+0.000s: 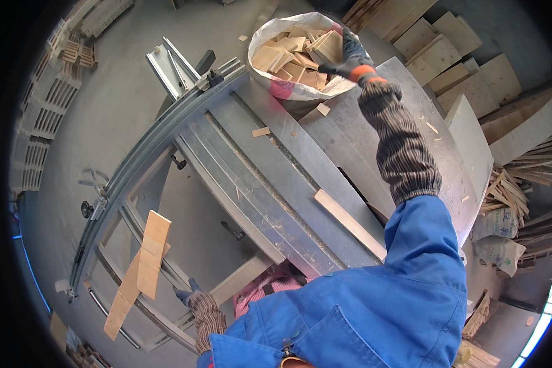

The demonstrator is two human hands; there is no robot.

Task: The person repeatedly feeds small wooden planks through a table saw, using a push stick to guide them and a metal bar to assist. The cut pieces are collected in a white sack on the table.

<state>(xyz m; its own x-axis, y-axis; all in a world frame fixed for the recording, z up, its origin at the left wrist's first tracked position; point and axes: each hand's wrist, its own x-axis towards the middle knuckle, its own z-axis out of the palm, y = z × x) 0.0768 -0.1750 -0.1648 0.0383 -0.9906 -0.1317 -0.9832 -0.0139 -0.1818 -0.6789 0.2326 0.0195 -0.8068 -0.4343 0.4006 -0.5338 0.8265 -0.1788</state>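
My right hand (349, 61), in a dark glove with an orange cuff, is stretched out over the right rim of a white woven sack (260, 37). Its fingers are spread apart, beside the small cut wood pieces (293, 58) that fill the sack. Low on the left, my left hand (187, 295) in a dark glove is beside the metal side frame (126, 214) of a sliding table saw (270, 178); its thumb and fingers look apart, with nothing visible in them. Two thin boards (153, 254) lie crossed on that frame.
A narrow wood strip (349, 224) lies along the saw table, with small offcuts (261, 132) farther up. A curved-looking fence rail (147, 135) runs along the left. Plywood sheets (457, 55) and thin scrap strips (503, 196) are piled at right. Pallets (49, 104) stand far left.
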